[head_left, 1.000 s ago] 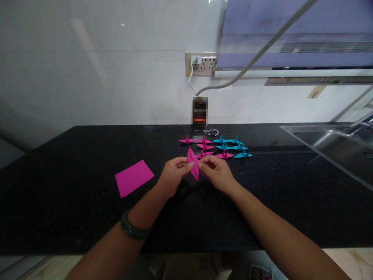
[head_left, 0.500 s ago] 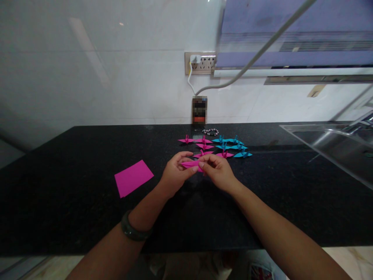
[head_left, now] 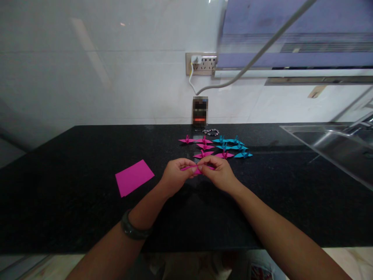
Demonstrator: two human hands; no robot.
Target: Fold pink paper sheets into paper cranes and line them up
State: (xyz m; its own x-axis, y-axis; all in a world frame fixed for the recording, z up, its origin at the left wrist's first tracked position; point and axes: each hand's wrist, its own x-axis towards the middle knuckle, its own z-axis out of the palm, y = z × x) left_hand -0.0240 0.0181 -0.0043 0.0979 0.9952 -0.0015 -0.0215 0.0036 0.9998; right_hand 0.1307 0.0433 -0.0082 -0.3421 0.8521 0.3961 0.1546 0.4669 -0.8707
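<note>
My left hand (head_left: 175, 177) and my right hand (head_left: 219, 175) meet over the black countertop (head_left: 72, 202), both pinching a folded pink paper piece (head_left: 197, 168) held flat and edge-on between them. Just beyond the hands lie several finished pink paper cranes (head_left: 204, 147) and, to their right, several blue paper cranes (head_left: 233, 146). A flat pink paper sheet (head_left: 134, 177) lies on the counter to the left of my left hand. A dark watch band circles my left wrist.
A small dark box (head_left: 200, 111) stands against the white wall, with a beaded bracelet (head_left: 211, 132) in front of it. A wall socket (head_left: 201, 63) with a white plug and cable is above. A steel sink (head_left: 335, 146) sits at the right.
The pink piece stood upright as a diamond between my hands; it has been turned down flat and now lies horizontal and edge-on. Both hands stayed close together.
</note>
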